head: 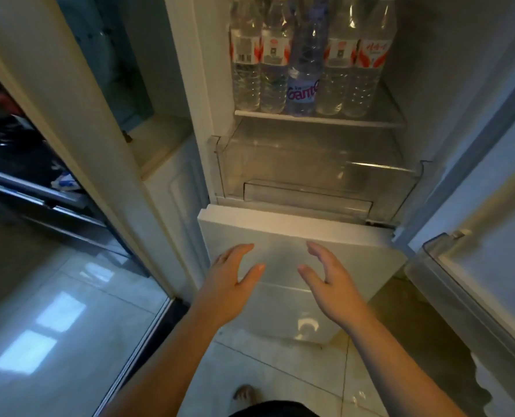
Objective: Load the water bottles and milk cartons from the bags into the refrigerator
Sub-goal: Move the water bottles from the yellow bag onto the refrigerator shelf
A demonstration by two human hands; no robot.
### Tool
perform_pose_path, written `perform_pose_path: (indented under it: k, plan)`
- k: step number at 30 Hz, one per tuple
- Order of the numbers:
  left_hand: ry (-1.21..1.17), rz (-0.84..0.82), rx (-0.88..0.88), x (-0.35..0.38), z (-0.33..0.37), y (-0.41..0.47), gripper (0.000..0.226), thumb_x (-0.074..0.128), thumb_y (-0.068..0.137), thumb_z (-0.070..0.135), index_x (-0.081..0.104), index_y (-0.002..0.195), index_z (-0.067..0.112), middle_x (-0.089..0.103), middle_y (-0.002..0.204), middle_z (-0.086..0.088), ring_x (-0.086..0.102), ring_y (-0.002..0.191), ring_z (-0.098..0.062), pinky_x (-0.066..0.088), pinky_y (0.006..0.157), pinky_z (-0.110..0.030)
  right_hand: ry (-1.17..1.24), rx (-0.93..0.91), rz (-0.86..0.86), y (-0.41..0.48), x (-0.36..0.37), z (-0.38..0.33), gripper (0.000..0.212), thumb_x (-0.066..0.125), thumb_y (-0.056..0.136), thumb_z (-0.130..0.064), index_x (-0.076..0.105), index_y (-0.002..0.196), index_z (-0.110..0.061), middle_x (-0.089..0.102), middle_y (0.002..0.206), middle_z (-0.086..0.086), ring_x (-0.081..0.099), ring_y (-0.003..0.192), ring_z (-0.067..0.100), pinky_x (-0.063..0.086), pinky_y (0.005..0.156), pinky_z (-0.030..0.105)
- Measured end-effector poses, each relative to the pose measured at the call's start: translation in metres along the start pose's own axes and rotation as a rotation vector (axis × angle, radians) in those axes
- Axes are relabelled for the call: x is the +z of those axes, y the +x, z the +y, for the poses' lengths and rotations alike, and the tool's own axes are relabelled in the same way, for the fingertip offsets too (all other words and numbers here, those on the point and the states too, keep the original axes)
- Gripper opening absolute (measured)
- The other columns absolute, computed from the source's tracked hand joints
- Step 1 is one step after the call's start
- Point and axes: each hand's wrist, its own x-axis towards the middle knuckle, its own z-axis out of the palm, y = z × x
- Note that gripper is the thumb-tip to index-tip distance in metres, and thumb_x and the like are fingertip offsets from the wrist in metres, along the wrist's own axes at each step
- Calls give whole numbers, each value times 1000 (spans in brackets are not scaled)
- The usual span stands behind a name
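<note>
White plastic shows between the two hands, and neither holds anything. The left hand [232, 281] and right hand [328, 278] are held side by side, palms turned toward each other, fingers spread and only lightly curved, thumbs apart from the fingers. Both are in front of the lower door panel [283, 233]; whether any fingertip touches it cannot be told. The wide, facing palms look suited to taking something broad between them, or to pushing the panel, rather than pinching a small thing.

The panel's top edge shows and it seems to stand slightly out from the refrigerator body, so it may be ajar. Just beyond it is a clear drawer [310, 164] with nothing visible inside. Above that, on the glass shelf [319, 119], the water bottles [307, 55] stand upright in a tight row, touching one another across the shelf front, probably packed that way to use the full width. No milk cartons appear in the compartment.

To the right, the open upper door [476, 191] carries a clear door bin [437, 266]. At the far left, behind a glass panel, lies a dark heap [12, 136]; it may be a bag, but that is unclear. A bare foot [245, 392] rests on the tiled floor [54, 326] nearby.
</note>
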Motion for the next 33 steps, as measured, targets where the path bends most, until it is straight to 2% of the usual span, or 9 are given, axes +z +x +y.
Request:
perform_pose_path:
  k: [3, 6, 9, 13, 17, 22, 25, 29, 33]
  plan:
    - [279, 48, -61, 14, -11, -37, 73, 30, 87, 75, 26, 150, 39, 18, 162, 9, 9, 151, -19, 15, 121, -47, -266, -152, -30, -15, 4, 15, 63, 52, 96, -45, 27, 152, -32, 30, 156, -4, 23, 144, 19, 20, 116, 36]
    - [401, 107, -162, 29, -11, -81, 82, 13, 80, 84, 11, 152, 45, -1, 165, 9, -10, 151, -19, 0, 120, -48, -413, -198, -142, -36, 12, 22, 71, 43, 96, -56, 6, 154, -39, 3, 164, -6, -2, 150, 20, 6, 119, 43]
    - [427, 136, -269, 42, -8, -127, 80, 11, 80, 80, 0, 152, 48, -11, 164, 9, -20, 149, -19, -6, 119, -48, -497, -231, -229, -62, 19, 28, 76, 38, 94, -62, -4, 153, -41, -14, 163, -7, -16, 149, 21, -4, 119, 48]
    - [486, 169, -367, 62, -5, -184, 74, 16, 86, 78, -7, 150, 49, -13, 164, 7, -20, 149, -22, -11, 117, -47, -517, -226, -334, -103, 17, 40, 77, 39, 94, -61, -5, 154, -40, -19, 162, -8, -20, 148, 23, -7, 118, 51]
    - [510, 165, -421, 82, 2, -228, 82, 4, 79, 83, -9, 151, 47, -16, 164, 5, -22, 148, -24, -10, 118, -50, -541, -244, -377, -141, 10, 47, 77, 38, 95, -60, -7, 153, -40, -20, 162, -8, -19, 149, 23, -7, 119, 51]
    - [546, 127, -437, 108, 21, -278, 73, 22, 91, 71, -1, 154, 41, -15, 164, 4, -20, 149, -25, -10, 118, -50, -516, -255, -399, -189, -3, 55, 76, 39, 96, -58, -7, 153, -39, -18, 162, -8, -18, 149, 22, -7, 119, 49]
    - [555, 107, -399, 124, 31, -311, 74, 20, 90, 72, -1, 154, 40, -11, 165, 3, -17, 150, -25, -7, 118, -51, -528, -286, -389, -226, -13, 65, 75, 37, 96, -59, -6, 154, -39, -17, 162, -9, -16, 149, 22, -5, 120, 49]
    - [552, 52, -397, 147, 45, -359, 81, 9, 81, 76, 0, 154, 41, -9, 165, 4, -14, 151, -25, -3, 121, -53, -545, -271, -341, -285, -35, 84, 71, 37, 96, -58, 2, 155, -37, -5, 164, -9, -7, 150, 22, 0, 119, 47]
    - [521, 42, -352, 174, 51, -403, 80, 14, 84, 75, 6, 155, 40, -2, 165, 4, -9, 152, -25, -1, 120, -51, -529, -241, -306, -346, -60, 109, 68, 40, 97, -55, 9, 155, -36, 8, 163, -10, 1, 150, 19, 5, 118, 44]
